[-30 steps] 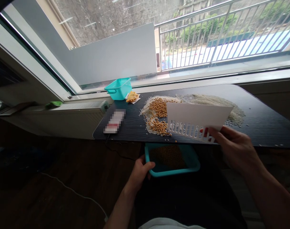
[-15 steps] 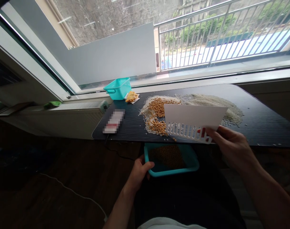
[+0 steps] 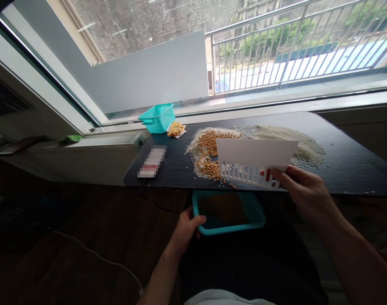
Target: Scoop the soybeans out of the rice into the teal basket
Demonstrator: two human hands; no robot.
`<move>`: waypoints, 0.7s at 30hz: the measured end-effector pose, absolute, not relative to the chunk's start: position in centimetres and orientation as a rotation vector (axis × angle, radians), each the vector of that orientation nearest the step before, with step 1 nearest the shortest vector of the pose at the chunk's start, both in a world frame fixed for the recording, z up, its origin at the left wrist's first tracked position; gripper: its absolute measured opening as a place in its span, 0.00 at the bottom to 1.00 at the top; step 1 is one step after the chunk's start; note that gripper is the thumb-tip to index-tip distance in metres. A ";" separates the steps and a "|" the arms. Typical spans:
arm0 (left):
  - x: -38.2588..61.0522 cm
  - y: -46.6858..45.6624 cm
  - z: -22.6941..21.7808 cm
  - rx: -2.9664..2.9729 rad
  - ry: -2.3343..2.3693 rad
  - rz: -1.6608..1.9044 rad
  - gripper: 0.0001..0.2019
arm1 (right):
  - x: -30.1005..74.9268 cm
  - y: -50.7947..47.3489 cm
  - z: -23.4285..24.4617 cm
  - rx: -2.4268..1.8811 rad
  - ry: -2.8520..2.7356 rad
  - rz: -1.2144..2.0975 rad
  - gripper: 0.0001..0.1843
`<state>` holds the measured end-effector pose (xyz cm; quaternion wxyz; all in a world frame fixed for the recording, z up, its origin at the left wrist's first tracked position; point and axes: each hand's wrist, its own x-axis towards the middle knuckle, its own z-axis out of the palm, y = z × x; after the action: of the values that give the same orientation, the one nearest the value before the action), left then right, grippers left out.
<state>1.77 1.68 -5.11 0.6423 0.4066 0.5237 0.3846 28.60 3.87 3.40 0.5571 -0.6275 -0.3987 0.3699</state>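
My right hand (image 3: pixel 304 186) is closed on a white slotted plastic sheet (image 3: pixel 255 151), gripping its lower right corner. The sheet is tilted over the table, and its slotted edge stands beside a pile of yellow-brown beans (image 3: pixel 209 167) mixed with white grains. Part of that pile is hidden behind the sheet. Below the table's front edge, my left hand (image 3: pixel 187 224) grips the left rim of a teal bin (image 3: pixel 228 231), thumb on top. Many beans (image 3: pixel 225 207) lie inside this bin. A larger heap of rice-like white grains (image 3: pixel 285 137) spreads behind and right of the sheet.
A second teal bin (image 3: pixel 158 118) stands at the table's back left, with yellow crumpled food (image 3: pixel 176 128) on a napkin beside it. A blurred-out phone-like object (image 3: pixel 152 162) lies at the left, its cable hanging down. The dark table (image 3: pixel 346 169) runs along a window.
The white slotted sheet in my right hand has shifted slightly left. A few more beans show near the table's front edge. My left hand and the bin it holds stay put.
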 end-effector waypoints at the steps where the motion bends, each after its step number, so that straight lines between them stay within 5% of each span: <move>1: 1.8 1.7 -5.1 0.926 1.196 0.874 0.12 | 28.6 3.9 3.4 -1.474 -0.951 0.885 0.19; 21: 1.7 1.9 -5.0 0.931 1.196 0.878 0.12 | 30.9 2.4 2.2 -1.444 -0.939 0.887 0.20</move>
<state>1.75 1.88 -5.04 0.6404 0.4081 0.5246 0.3849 30.90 2.37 2.24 0.5665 -0.6142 -0.3994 0.3772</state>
